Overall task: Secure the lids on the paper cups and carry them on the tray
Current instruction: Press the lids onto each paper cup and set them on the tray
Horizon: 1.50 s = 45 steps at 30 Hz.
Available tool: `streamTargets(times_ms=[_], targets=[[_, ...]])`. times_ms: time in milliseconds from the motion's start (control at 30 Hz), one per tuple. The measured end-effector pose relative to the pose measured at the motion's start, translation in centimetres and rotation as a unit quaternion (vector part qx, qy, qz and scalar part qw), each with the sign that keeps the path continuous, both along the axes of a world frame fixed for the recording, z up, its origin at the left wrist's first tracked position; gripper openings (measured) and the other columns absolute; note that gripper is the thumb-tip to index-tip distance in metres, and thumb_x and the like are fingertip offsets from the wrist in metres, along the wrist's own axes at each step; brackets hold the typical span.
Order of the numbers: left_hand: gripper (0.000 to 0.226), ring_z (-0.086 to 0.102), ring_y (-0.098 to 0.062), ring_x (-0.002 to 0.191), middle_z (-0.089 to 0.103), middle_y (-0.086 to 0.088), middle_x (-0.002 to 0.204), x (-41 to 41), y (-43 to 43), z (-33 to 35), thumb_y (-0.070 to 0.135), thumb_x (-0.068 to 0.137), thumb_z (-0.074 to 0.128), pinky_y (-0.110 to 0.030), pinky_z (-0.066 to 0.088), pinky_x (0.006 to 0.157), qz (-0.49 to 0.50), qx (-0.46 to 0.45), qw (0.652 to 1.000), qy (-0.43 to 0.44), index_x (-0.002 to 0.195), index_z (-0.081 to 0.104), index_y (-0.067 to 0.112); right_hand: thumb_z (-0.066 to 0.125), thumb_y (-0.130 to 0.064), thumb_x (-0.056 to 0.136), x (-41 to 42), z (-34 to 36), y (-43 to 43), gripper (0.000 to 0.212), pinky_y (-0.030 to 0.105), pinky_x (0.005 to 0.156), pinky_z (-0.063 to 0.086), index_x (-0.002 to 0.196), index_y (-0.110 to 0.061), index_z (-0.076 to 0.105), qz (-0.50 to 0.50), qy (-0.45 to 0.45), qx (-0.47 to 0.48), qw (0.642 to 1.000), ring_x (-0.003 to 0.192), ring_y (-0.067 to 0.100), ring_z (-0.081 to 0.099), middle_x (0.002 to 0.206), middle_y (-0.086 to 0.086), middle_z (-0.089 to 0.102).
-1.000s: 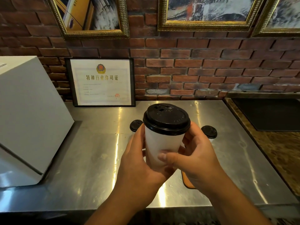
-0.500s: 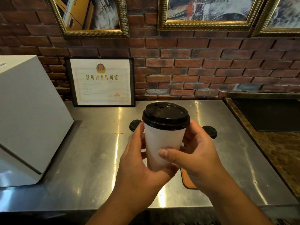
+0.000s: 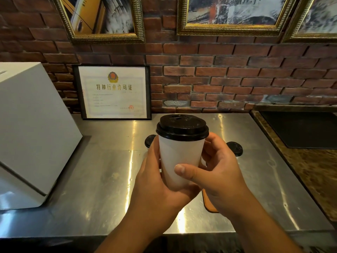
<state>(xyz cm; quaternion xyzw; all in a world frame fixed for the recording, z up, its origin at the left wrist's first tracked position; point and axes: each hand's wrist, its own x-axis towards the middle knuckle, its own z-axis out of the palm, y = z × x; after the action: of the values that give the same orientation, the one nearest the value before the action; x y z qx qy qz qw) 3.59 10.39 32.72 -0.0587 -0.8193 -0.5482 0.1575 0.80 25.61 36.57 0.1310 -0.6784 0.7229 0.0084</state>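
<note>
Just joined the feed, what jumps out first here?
A white paper cup with a black plastic lid is gripped by the left hand and right hand at centre frame over the steel counter. Two more black lids peek out behind it on either side, and a framed certificate leans on the brick wall, back left.

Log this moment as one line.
left hand: grips cup | right hand: grips cup | lid: on cup | cup: upright | tray: corner shows under right hand

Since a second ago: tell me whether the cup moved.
Yes. The cup rose slightly toward the certificate, its lid tilting more level.
</note>
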Motion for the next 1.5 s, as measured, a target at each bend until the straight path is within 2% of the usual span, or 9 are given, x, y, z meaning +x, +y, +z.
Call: streamTargets(times_ms=[267,400,567,700,800,900,1000,1200,1500], targets=[[0.109,0.050,0.015,0.121,0.050,0.038,0.134,0.09,-0.08,0.00,0.074,0.057,0.082,-0.008,0.054,0.075,0.000,0.004,1.000,-0.003,0.149,0.025,0.067,0.095,-0.043,0.058,0.21,0.09,-0.15,0.071,0.021,0.079,0.062,0.118,-0.061,0.061,0.021,-0.007,0.000,1.000,0.115,0.001,0.067,0.123,-0.021,0.070],[0.110,0.060,0.000,0.118,0.050,0.039,0.134,0.17,0.11,0.03,0.079,0.054,0.081,-0.012,0.057,0.078,0.008,0.001,1.000,-0.007,0.148,0.024,0.068,0.098,-0.033,0.060,0.34,0.15,-0.40,0.073,0.016,0.074,0.060,0.110,-0.068,0.058,-0.006,0.004,0.015,1.000,0.112,-0.005,0.066,0.120,-0.027,0.069],[0.116,0.061,-0.009,0.122,0.050,0.037,0.138,0.14,-0.20,0.23,0.099,0.048,0.068,-0.034,0.064,0.090,0.019,-0.001,1.000,-0.013,0.150,0.024,0.066,0.097,-0.032,0.059,0.46,0.22,-0.38,0.083,0.018,0.077,0.061,0.126,-0.054,0.053,0.007,-0.013,0.008,1.000,0.112,-0.004,0.067,0.121,-0.027,0.069],[0.116,0.061,-0.005,0.120,0.052,0.034,0.137,0.08,-0.30,0.30,0.090,0.052,0.078,-0.022,0.063,0.082,0.009,-0.001,1.000,-0.006,0.152,0.025,0.065,0.100,-0.024,0.064,0.53,0.31,-0.31,0.081,0.021,0.079,0.063,0.126,-0.051,0.056,0.014,-0.012,0.015,1.000,0.113,0.001,0.068,0.122,-0.022,0.070],[0.116,0.056,0.007,0.119,0.050,0.036,0.135,-0.01,-0.24,0.23,0.076,0.054,0.085,-0.011,0.057,0.073,0.006,-0.008,1.000,-0.002,0.151,0.022,0.067,0.099,-0.030,0.056,0.52,0.34,-0.52,0.082,0.018,0.075,0.062,0.124,-0.051,0.056,-0.009,-0.005,0.012,1.000,0.111,-0.002,0.067,0.118,-0.024,0.070],[0.113,0.060,0.000,0.116,0.047,0.042,0.135,0.00,-0.19,0.28,0.090,0.051,0.077,-0.005,0.053,0.072,0.021,-0.004,1.000,-0.009,0.147,0.019,0.072,0.100,-0.032,0.055,0.38,0.32,-0.67,0.085,0.015,0.073,0.060,0.124,-0.050,0.055,-0.010,-0.006,0.005,1.000,0.110,-0.005,0.067,0.117,-0.027,0.070],[0.114,0.061,-0.006,0.119,0.048,0.041,0.137,-0.02,-0.44,0.33,0.092,0.052,0.076,-0.010,0.057,0.077,0.022,-0.003,1.000,-0.006,0.149,0.020,0.070,0.100,-0.031,0.058,0.18,0.29,-0.67,0.088,0.021,0.079,0.063,0.131,-0.047,0.054,0.008,-0.016,-0.004,1.000,0.114,0.001,0.068,0.122,-0.022,0.070],[0.110,0.052,0.015,0.119,0.049,0.041,0.133,0.00,-0.43,0.51,0.074,0.054,0.082,-0.003,0.051,0.069,0.009,0.004,1.000,-0.003,0.147,0.022,0.071,0.095,-0.029,0.066,-0.06,-0.01,-0.80,0.069,0.020,0.075,0.062,0.120,-0.055,0.062,-0.003,-0.006,-0.001,1.000,0.113,0.001,0.069,0.120,-0.020,0.072],[0.110,0.051,0.016,0.120,0.050,0.038,0.135,-0.47,-0.65,0.30,0.072,0.057,0.084,-0.004,0.051,0.070,0.006,0.014,1.000,0.000,0.150,0.026,0.066,0.097,-0.032,0.061,-0.39,-0.13,-0.93,0.076,0.021,0.077,0.062,0.126,-0.048,0.060,0.005,-0.015,-0.014,1.000,0.114,0.002,0.068,0.120,-0.020,0.071]])
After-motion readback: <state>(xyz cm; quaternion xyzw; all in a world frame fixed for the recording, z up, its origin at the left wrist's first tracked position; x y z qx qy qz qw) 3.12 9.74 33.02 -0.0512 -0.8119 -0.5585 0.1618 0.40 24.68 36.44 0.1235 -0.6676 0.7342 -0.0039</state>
